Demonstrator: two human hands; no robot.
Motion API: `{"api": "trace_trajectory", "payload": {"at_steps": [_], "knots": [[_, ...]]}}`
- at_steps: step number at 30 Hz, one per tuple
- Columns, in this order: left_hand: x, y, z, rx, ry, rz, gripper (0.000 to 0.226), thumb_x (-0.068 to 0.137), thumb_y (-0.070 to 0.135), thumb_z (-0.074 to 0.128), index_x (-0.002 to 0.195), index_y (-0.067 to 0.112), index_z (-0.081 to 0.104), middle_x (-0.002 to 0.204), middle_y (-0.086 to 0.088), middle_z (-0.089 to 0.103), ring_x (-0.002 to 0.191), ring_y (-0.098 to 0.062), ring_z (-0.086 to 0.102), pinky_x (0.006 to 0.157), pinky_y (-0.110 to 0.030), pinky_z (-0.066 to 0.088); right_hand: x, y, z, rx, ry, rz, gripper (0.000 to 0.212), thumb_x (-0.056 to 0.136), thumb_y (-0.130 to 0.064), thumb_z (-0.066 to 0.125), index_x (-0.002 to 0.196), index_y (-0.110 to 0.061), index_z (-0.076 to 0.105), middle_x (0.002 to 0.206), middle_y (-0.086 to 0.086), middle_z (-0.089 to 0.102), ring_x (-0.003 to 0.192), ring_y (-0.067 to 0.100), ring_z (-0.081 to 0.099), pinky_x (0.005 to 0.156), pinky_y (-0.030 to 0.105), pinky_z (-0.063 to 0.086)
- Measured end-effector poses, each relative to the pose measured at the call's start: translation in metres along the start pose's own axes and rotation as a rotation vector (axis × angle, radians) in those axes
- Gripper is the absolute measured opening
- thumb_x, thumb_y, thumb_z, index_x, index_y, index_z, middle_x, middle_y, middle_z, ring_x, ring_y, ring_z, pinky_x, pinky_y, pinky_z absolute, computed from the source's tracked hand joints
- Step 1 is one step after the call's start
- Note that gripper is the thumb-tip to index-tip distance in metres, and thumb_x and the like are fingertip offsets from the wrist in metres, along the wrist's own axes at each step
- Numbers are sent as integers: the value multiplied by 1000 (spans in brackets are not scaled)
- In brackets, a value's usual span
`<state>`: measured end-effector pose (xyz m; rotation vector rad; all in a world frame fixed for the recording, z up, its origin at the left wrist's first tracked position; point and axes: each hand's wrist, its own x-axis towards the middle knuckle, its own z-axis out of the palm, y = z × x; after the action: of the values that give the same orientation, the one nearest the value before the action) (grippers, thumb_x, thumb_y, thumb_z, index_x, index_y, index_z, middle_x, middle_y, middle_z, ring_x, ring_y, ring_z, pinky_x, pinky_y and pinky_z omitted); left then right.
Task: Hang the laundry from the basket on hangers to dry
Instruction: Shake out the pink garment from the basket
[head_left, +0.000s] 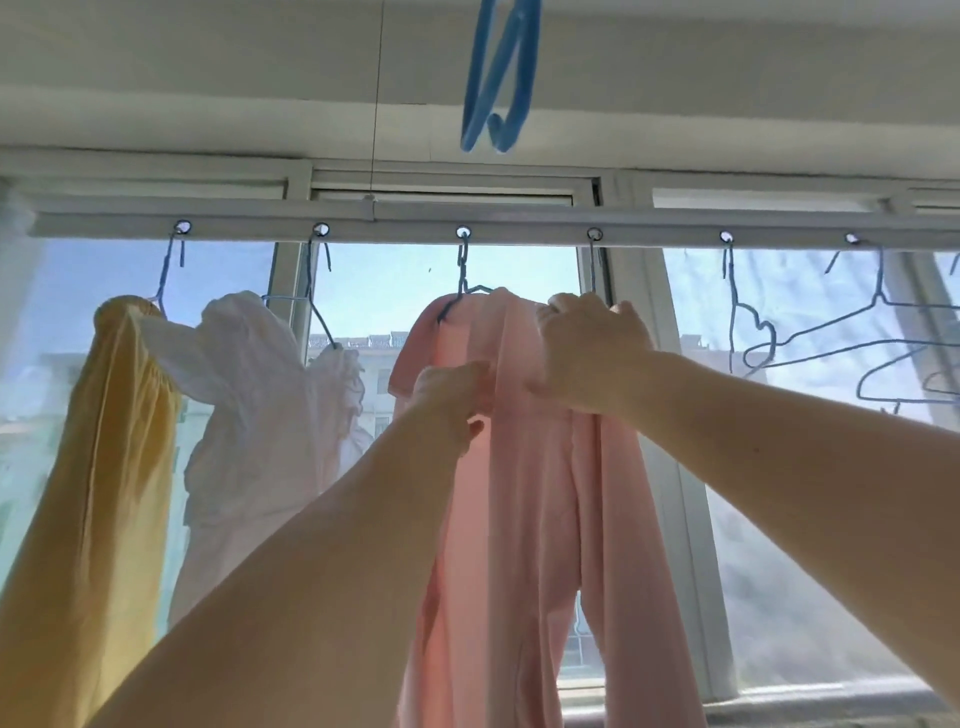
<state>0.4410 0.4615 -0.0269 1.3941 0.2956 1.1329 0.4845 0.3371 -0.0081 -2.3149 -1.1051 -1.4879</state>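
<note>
My right hand (592, 348) grips the pink garment (524, 519) at its hanger (460, 296); my left hand (452, 400) pinches a fold. Pulling unevenly could slide it off.

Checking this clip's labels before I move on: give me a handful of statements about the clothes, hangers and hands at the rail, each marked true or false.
1. Both hands grip the pink garment. True: the left hand and right hand hold its upper part.
2. The yellow garment hangs right of the pink one. False: it hangs at the far left.
3. A white garment hangs between the yellow and pink ones. True.
4. Every hanger on the rail carries clothing. False: the empty hangers at the right are bare.
5. The blue hanger overhead holds a shirt. False: it holds nothing.
</note>
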Motion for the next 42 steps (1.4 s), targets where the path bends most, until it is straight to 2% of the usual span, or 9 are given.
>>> {"api": "trace_trajectory", "payload": {"at_steps": [4,8,14,19,24,31,36,39,42], "knots": [[-7,6,15,-18,-34,186,16,77,-4,60,75,10,68,62,-6,57,56,-18,52,54,-20,44,-11,0,10,42,-122,31,113,64,-72,63,146,-13,14,148,3,26,138,24,22,109,51,19],[-22,12,36,67,-51,323,22,82,10,59,62,18,65,57,1,53,48,-9,49,50,-18,44,-14,-9,25,184,-98,130,121,64,-71,63,148,-13,-2,156,5,5,145,25,0,113,55,8],[-29,15,44,105,-169,524,14,84,10,60,84,3,71,73,-4,63,70,-12,54,66,-22,45,1,-2,31,342,179,407,49,90,-25,44,133,-5,31,141,13,37,138,30,23,108,51,26],[-27,20,45,299,-164,639,24,89,8,47,97,12,70,95,1,71,92,-13,62,90,-27,47,-1,28,29,497,174,424,23,91,0,41,113,0,49,110,15,59,102,30,55,71,32,41],[-19,13,48,958,-153,751,52,91,3,38,136,28,43,142,1,43,129,-20,40,106,-41,35,-6,52,31,767,194,522,23,98,-18,42,108,0,51,90,10,52,82,24,50,48,24,29],[-29,-7,56,970,-232,736,64,89,11,52,144,31,26,139,-5,44,126,-25,43,102,-38,38,-16,69,36,1538,-7,776,22,90,3,38,83,-3,59,68,12,51,55,22,48,63,33,45],[-30,-16,54,981,-216,822,68,86,10,56,144,29,27,113,-7,62,107,-26,56,94,-40,44,-23,75,45,1536,-38,800,22,89,2,40,83,-5,61,73,13,56,59,23,53,58,29,47],[-29,-11,56,938,-174,929,55,88,17,58,140,21,38,123,-7,60,113,-25,54,99,-38,41,-29,72,50,1451,-54,762,22,91,4,38,77,-6,52,68,10,50,57,21,47,48,24,39],[-36,-13,61,880,-187,970,55,94,25,52,144,19,31,143,-5,42,133,-21,37,107,-28,27,-32,69,57,1331,-48,689,12,95,-3,41,90,-6,52,73,6,47,62,18,45,57,26,40]]}}
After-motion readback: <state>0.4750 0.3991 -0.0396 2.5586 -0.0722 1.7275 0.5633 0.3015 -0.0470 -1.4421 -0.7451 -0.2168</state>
